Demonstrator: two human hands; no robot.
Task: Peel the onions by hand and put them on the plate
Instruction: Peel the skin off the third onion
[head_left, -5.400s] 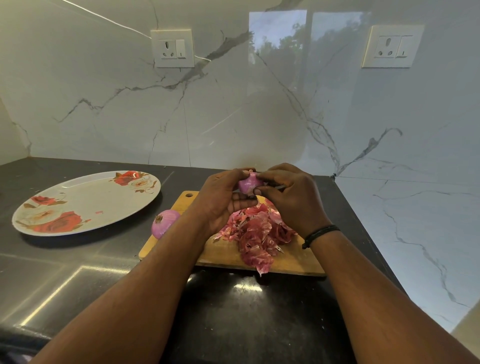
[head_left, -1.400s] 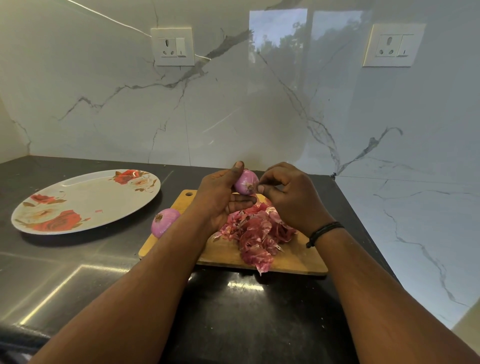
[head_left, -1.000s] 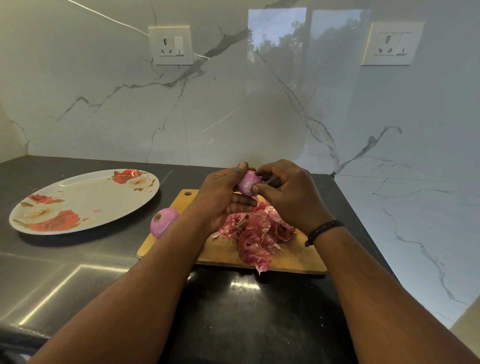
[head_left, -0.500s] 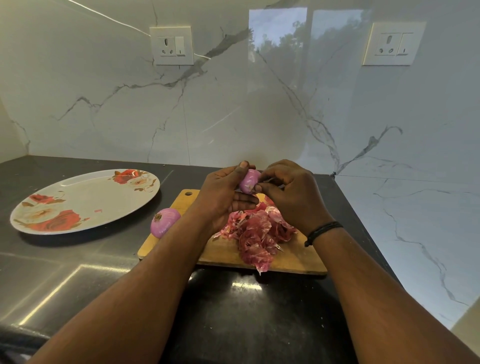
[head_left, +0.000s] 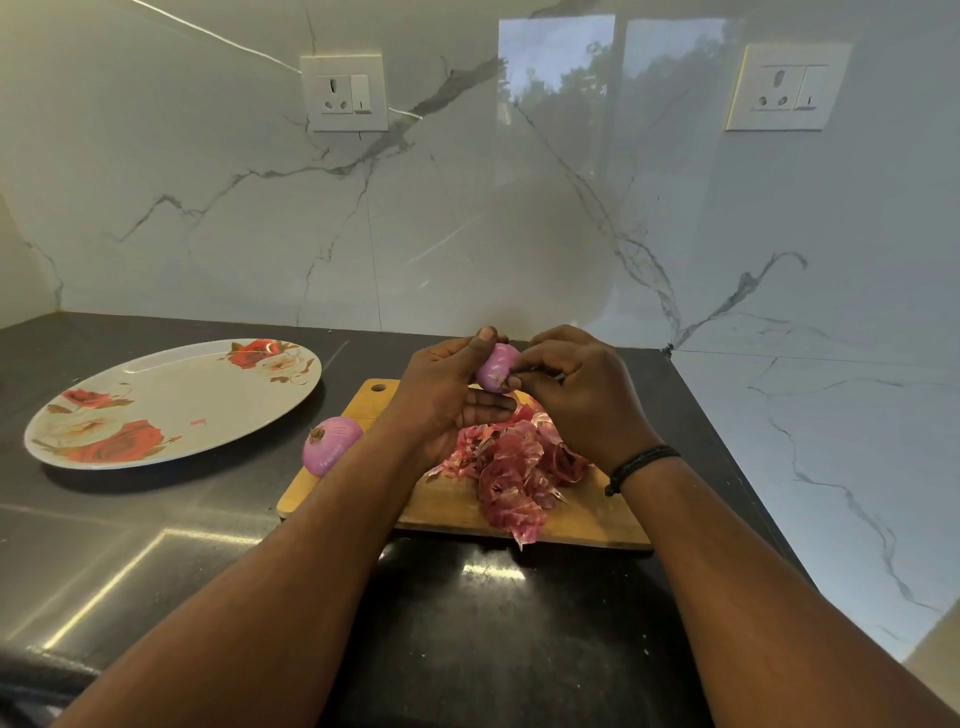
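Cradling a small purple onion (head_left: 497, 366) in curled fingers, with the thumb laid over its top, the left hand (head_left: 451, 400) is holding it up above the far end of the wooden cutting board (head_left: 452, 506), clear of the wood. That grip seems to be presenting the bare flank of the bulb to the right hand (head_left: 576, 395), which is meeting it from the other side with fingertips pinched together on the surface, apparently catching an edge of skin; whether a thin strip is already lifting I cannot tell. Both forearms are reaching forward from the near edge of the dark counter (head_left: 156, 545), wrists angling inward so the hands are converging over the board, and a dark band is sitting on the right wrist. Working above the board looks deliberate, since a heap of reddish peelings (head_left: 511, 467) is lying right beneath the hands. A second onion (head_left: 328, 451) is resting at the board's left edge, by my guess already peeled. Further left, the flowered plate (head_left: 171, 400) is waiting on the counter with no onion on it yet.
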